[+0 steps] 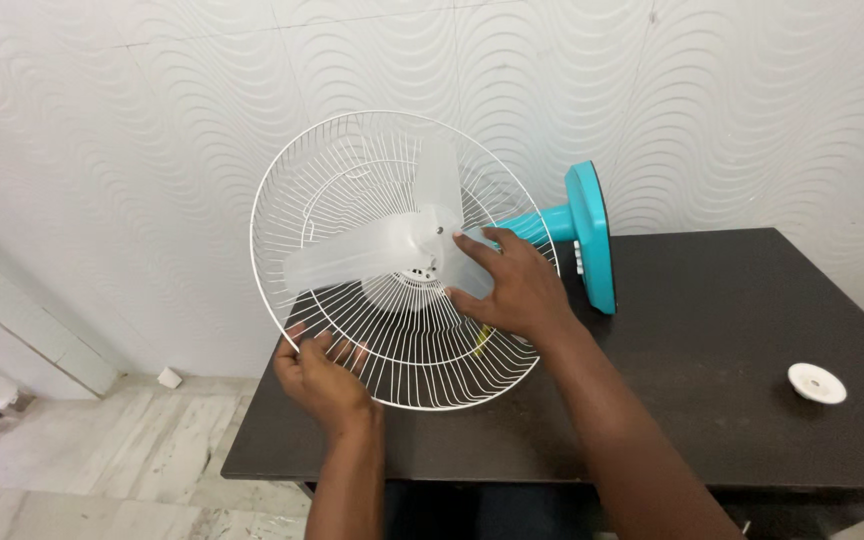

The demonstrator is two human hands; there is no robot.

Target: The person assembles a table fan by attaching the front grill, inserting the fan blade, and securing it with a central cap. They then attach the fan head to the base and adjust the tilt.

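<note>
Two hands work on a fan lying on its side over the left part of a dark table [712, 330]; the left hand [320, 372] has its fingers curled round the lower rim of the white wire guard [352, 180], thumb on the outside, fingertips hooked through the wires, gripping it just above the table's front left corner; the right hand [512, 288] reaches inside the guard with fingers spread and loosely bent, the fingertips touching one of the clear plastic blades [352, 262] beside the hub [430, 232], not closed around anything; the blades sit within the guard, one pointing up, one to the left, one partly under the right hand; behind the guard a teal neck [537, 224] runs to the teal base [592, 235], which stands on edge near the table's back edge, close to the patterned white wall [102, 120]; a small white round cap [816, 383] lies well apart, toward the table's right edge; pale marble floor [102, 450] shows beyond the left side.
</note>
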